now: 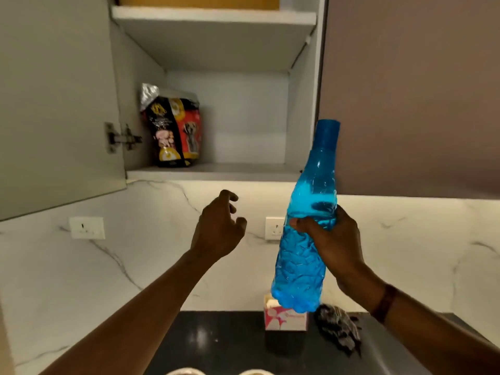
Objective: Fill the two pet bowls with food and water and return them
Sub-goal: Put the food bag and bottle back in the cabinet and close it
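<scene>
A grey cabinet shelf [230, 169] carries a dog food bag [173, 128], upright at its left end. Below, the black bench [216, 339] holds a pink tissue box [284, 318] against the wall, a dark cloth [338, 328] just beside it.

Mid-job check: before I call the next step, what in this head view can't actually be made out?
- Pet bowls: only two pale rims show at the bottom edge; contents cut off.
- Blue water bottle: the right hand covers its middle; exact water level unclear.
- Dog food bag: print too small to read; fill hidden.
- Top shelf: cut off by the top edge.
- Dark cloth: blurred.
</scene>
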